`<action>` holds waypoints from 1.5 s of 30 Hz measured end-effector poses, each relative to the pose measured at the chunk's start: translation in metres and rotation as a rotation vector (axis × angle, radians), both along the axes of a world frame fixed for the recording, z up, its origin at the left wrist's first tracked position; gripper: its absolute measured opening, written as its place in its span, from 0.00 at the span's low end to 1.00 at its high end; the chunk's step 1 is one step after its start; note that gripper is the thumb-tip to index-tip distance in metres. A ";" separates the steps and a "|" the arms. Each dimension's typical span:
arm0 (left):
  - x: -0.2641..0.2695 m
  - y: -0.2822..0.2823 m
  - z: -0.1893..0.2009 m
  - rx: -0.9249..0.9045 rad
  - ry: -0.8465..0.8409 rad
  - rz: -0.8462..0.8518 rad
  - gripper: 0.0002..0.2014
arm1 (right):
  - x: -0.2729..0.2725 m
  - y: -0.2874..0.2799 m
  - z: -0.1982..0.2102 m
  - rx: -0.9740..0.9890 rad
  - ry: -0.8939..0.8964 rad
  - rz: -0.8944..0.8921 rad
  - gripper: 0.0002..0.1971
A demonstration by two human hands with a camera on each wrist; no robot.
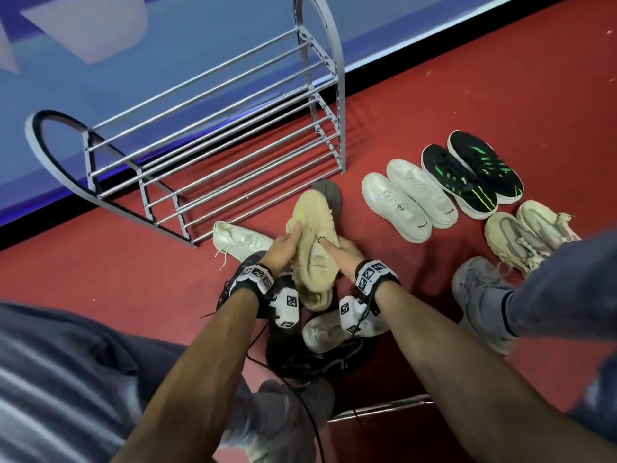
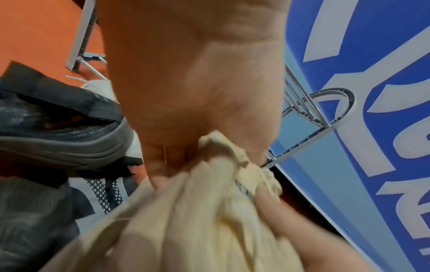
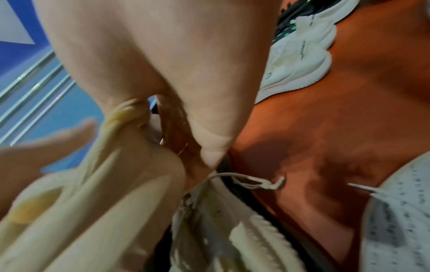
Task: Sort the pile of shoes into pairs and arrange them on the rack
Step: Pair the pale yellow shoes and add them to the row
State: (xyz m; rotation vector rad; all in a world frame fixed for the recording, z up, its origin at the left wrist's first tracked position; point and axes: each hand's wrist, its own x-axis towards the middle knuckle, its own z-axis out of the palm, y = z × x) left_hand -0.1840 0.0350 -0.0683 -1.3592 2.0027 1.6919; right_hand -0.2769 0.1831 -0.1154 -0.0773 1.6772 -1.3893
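Note:
Both hands hold one cream knit sneaker [image 1: 314,259] above the shoe pile, just in front of the rack. My left hand [image 1: 285,242] grips its left side near the toe, and my right hand [image 1: 335,247] grips its right side. The left wrist view shows cream fabric [image 2: 209,211] bunched under my fingers, and in the right wrist view the same sneaker [image 3: 93,211] fills the lower left. The grey metal rack [image 1: 213,128] stands bare against the blue wall. Under my wrists lie a black shoe [image 1: 300,359] and a white shoe [image 1: 330,329].
On the red floor to the right stand a white pair [image 1: 407,202], a black-and-green pair [image 1: 470,172] and a chunky beige pair [image 1: 527,238]. A single white shoe [image 1: 240,243] and a grey shoe [image 1: 329,192] lie by the rack. My own grey-shod feet [image 1: 480,295] flank the pile.

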 end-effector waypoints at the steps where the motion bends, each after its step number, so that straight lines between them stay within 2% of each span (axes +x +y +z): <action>1: 0.000 -0.003 0.000 -0.021 -0.007 0.003 0.33 | 0.004 -0.008 0.003 -0.032 -0.055 0.023 0.15; 3: 0.008 -0.012 -0.006 -0.196 -0.054 0.044 0.35 | 0.006 -0.023 0.005 -0.025 -0.082 0.041 0.23; 5: 0.021 -0.018 -0.013 -0.285 -0.076 0.071 0.30 | 0.007 -0.033 0.003 0.044 -0.001 0.012 0.31; 8: 0.043 -0.021 -0.024 -0.309 -0.171 0.040 0.27 | 0.009 -0.030 -0.009 0.269 0.242 0.094 0.25; 11: 0.054 -0.018 -0.034 -0.336 -0.204 -0.040 0.26 | 0.020 -0.017 -0.024 0.461 0.258 0.304 0.27; 18: 0.052 -0.020 -0.036 -0.308 -0.215 -0.123 0.26 | 0.024 -0.007 -0.040 0.494 0.264 0.363 0.20; 21: 0.048 -0.023 -0.040 -0.275 -0.167 -0.055 0.26 | 0.016 -0.004 -0.038 0.486 0.318 0.256 0.17; 26: 0.022 -0.005 -0.032 -0.238 -0.083 0.068 0.25 | -0.003 0.016 -0.021 0.503 0.454 -0.152 0.18; 30: 0.000 0.008 -0.030 -0.275 -0.136 -0.070 0.24 | -0.034 0.050 -0.020 0.531 0.489 -0.313 0.18; 33: -0.013 0.024 -0.039 -0.308 -0.166 -0.226 0.26 | -0.048 0.071 -0.030 0.504 0.429 -0.354 0.18; 36: -0.032 0.051 -0.047 -0.278 -0.194 -0.295 0.26 | -0.051 0.084 -0.037 0.475 0.386 -0.316 0.18; 40: -0.052 0.085 -0.065 -0.192 -0.218 -0.283 0.26 | -0.056 0.105 -0.048 0.481 0.330 -0.369 0.20; 45: -0.070 0.110 -0.107 -0.082 -0.217 -0.263 0.27 | -0.067 0.142 -0.058 0.506 0.339 -0.334 0.16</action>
